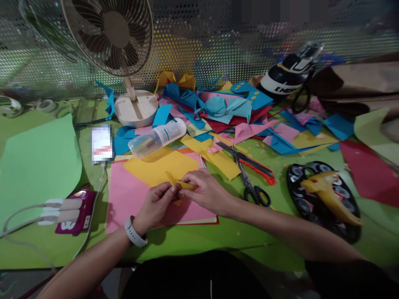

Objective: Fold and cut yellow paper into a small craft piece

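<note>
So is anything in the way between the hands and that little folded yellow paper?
No, nothing visible: the left hand and right hand both pinch the folded yellow paper. The clear plastic bottle lies beyond it and the black-handled scissors off to the right, both apart from the hands.

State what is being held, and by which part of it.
A small piece of folded yellow paper: the left grip pinches its left side, the right grip its right side.

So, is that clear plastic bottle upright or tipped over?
Tipped over: the bottle lies on its side, its long body stretched sideways rather than standing.
</note>
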The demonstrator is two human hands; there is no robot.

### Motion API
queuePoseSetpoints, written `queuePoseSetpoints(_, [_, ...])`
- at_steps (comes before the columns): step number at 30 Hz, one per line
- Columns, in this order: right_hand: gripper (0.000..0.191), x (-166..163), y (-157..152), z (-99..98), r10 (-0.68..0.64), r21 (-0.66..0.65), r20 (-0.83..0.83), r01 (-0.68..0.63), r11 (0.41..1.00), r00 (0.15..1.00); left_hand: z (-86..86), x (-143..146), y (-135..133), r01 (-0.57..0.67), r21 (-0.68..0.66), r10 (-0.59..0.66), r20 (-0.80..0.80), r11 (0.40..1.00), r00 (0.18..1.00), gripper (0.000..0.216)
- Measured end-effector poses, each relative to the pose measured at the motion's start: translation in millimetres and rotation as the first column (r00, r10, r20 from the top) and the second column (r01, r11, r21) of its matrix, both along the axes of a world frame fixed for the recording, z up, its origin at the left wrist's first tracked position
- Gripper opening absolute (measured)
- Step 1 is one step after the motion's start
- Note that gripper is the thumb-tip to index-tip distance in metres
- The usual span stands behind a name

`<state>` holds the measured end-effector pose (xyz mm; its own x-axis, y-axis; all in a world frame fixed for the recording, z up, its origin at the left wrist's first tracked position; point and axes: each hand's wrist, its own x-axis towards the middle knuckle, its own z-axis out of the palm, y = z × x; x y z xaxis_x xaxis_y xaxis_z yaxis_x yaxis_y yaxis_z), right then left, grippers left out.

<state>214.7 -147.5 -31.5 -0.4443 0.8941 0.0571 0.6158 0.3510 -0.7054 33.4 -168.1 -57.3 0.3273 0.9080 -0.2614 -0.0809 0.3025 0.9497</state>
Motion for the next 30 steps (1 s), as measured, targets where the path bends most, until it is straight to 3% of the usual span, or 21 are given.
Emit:
queuePoseSetpoints(9, [0.012, -2, 1, -5.6, -0.006, 0.009, -0.022, 0.006, 1.000, 1.000, 4.1, 2, 3, -0.024, -0.003, 0.024, -0.016, 1.000, 1.000, 0.034])
queuePoseSetpoints(13, [0.016, 5, 4, 3.6, -0.071, 0.082, -0.169, 0.086, 0.993, 0.983, 2.4, -1, 5, -0.101, 0.015, 0.101, -0.009, 0.995, 0.995, 0.032])
queuePoseSetpoints(16, [0.024, 15, 11, 14.8, -0.240, 0.096, -0.426, 0.307, 0.947, 0.872, 3.0, -3, 8, -0.243, 0.008, 0.243, 0.033, 0.970, 0.970, 0.034])
queuePoseSetpoints(18, [0.030, 18, 15, 16.7, -0.307, 0.001, -0.558, 0.370, 0.929, 0.771, 4.1, -3, 11, -0.321, -0.037, 0.323, 0.111, 0.947, 0.940, 0.032])
queuePoseSetpoints(21, [0.039, 13, 17, 8.3, -0.325, -0.281, -0.589, 0.189, 0.941, 0.740, 5.0, -1, 12, -0.370, -0.158, 0.399, 0.249, 0.916, 0.882, 0.022])
queuePoseSetpoints(24, [0.045, 0, 15, -3.1, -0.344, -0.503, -0.580, 0.007, 0.864, 0.738, 5.5, 3, 11, -0.354, -0.251, 0.420, 0.300, 0.901, 0.857, 0.022])
queuePoseSetpoints(30, [0.044, -13, 15, -4.3, -0.421, -0.558, -0.671, -0.043, 0.828, 0.611, 7.8, 8, 10, -0.367, -0.338, 0.472, 0.319, 0.867, 0.822, 0.027])
